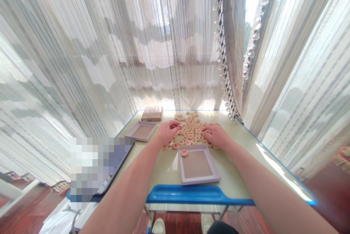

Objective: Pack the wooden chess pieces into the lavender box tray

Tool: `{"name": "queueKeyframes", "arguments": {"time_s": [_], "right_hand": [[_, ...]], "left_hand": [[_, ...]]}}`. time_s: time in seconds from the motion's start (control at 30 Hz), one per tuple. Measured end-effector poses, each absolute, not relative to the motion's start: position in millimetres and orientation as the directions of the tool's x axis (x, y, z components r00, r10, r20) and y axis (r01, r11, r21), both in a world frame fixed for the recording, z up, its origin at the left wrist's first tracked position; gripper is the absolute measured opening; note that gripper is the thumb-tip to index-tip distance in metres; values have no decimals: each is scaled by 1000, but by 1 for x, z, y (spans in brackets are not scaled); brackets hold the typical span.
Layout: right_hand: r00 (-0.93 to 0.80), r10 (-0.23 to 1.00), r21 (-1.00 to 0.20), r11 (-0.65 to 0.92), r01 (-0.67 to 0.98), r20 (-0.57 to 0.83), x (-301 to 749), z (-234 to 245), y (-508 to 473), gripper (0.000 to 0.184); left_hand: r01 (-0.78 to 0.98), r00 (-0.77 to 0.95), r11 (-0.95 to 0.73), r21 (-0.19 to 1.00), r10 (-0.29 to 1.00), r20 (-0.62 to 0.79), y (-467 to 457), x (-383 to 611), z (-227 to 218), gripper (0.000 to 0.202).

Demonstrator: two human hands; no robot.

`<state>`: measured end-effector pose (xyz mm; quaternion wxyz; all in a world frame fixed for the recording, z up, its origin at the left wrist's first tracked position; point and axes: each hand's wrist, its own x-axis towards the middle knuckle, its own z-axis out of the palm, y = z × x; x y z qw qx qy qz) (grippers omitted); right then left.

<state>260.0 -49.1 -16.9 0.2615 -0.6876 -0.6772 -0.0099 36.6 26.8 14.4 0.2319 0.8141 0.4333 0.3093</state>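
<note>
Round wooden game pieces (191, 129) with red and dark marks lie scattered over the far middle of a pale green table (164, 164). My left hand (167, 131) rests at the left edge of the pile, fingers curled over some pieces. My right hand (216, 135) lies at the pile's right edge, fingers bent down onto pieces. What each hand grips, if anything, is hidden. A shallow grey box tray (197, 164) sits near me, with one piece (184, 152) in its far left corner.
A second shallow tray (142, 131) and a folded wooden board (152, 113) lie at the far left. A dark tablet (115, 168), partly blurred out, sits at the left edge. The table has a blue rim (191, 194). Sheer curtains surround the table.
</note>
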Motion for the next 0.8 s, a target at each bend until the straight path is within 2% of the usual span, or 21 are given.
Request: {"name": "queueKeyframes", "arguments": {"time_s": [0.17,0.37,0.6,0.73,0.8], "right_hand": [[78,927,-355,63,933,368,259,-17,-50,26],[51,916,-374,111,921,398,260,-19,-49,24],[-30,842,-454,319,832,539,248,-16,-54,27],[-56,817,-487,395,779,574,234,-14,-59,35],[-85,800,-484,440,756,594,229,-14,-60,33]], "left_hand": [[299,438,-356,886,875,204,30,36,12,35],[83,472,-185,979,873,125,29,38,11,32],[145,561,-135,980,827,31,21,39,15,42],[161,617,-120,980,787,-5,13,43,17,43],[161,645,-106,981,763,-24,10,45,17,44]]}}
